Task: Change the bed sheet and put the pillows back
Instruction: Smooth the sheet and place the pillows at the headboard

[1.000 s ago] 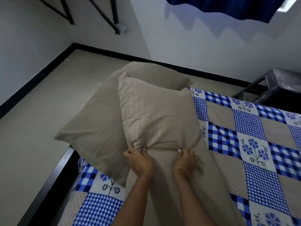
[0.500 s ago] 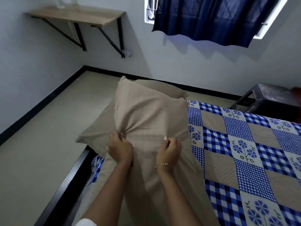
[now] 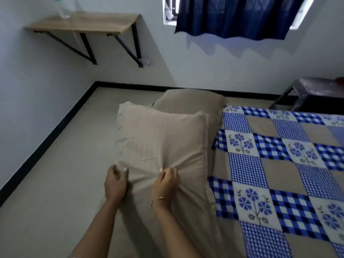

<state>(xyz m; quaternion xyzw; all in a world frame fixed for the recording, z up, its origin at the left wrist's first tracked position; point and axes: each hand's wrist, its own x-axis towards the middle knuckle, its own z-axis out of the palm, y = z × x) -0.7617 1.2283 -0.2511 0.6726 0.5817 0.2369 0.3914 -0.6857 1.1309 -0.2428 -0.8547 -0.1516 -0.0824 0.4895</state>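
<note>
Beige striped cotton bunches under the right hand [image 3: 165,185], which pinches a fold of the near beige pillow [image 3: 162,146] at its lower middle, a thin gold bracelet [image 3: 157,199] on that wrist; just beside it the left hand [image 3: 115,183] rests at the pillow's lower left edge, fingers loosely curled with a gap between thumb and fingers, clasping nothing that can be seen. Right of both hands lies the blue-and-beige checked floral bed sheet [image 3: 279,174]; beyond the held pillow a second beige pillow [image 3: 189,101] lies touching it; farther off, a wooden wall shelf [image 3: 83,23] on black brackets and a dark blue curtain [image 3: 236,15].
</note>
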